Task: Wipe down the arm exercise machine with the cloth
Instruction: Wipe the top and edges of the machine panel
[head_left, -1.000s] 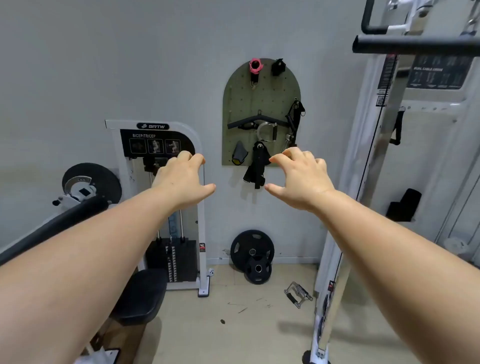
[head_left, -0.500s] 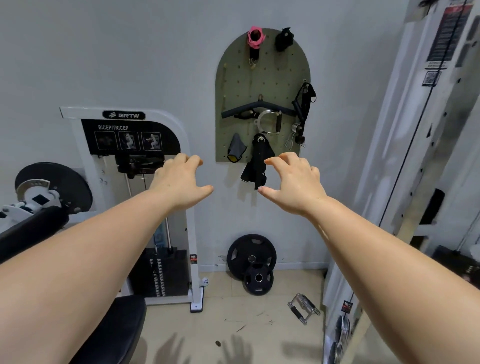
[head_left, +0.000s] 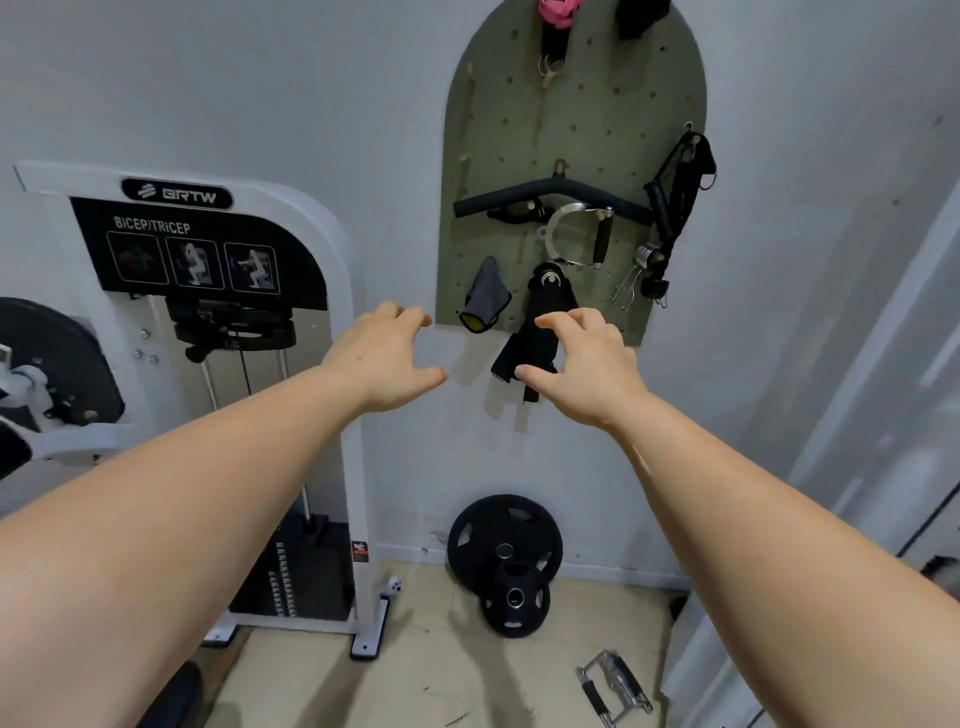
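Two bare hands — left hand (head_left: 382, 358) and right hand (head_left: 584, 364) — reach forward with fingers spread, grasping nothing. The grey cloth (head_left: 485, 296) hangs on the pegboard (head_left: 582, 104); the arm exercise machine (head_left: 208, 249) stands left — partly behind the left forearm.

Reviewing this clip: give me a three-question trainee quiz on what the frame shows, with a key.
1. True or false: the left hand is holding a cloth.
2. The grey cloth hangs on: A) the green pegboard, B) the bicep/tricep machine, C) the floor.
3. Fill in: two black weight plates lean against the ____.

Key: 1 false, both it and the right hand are empty with fingers spread. 2 A. 3 wall.
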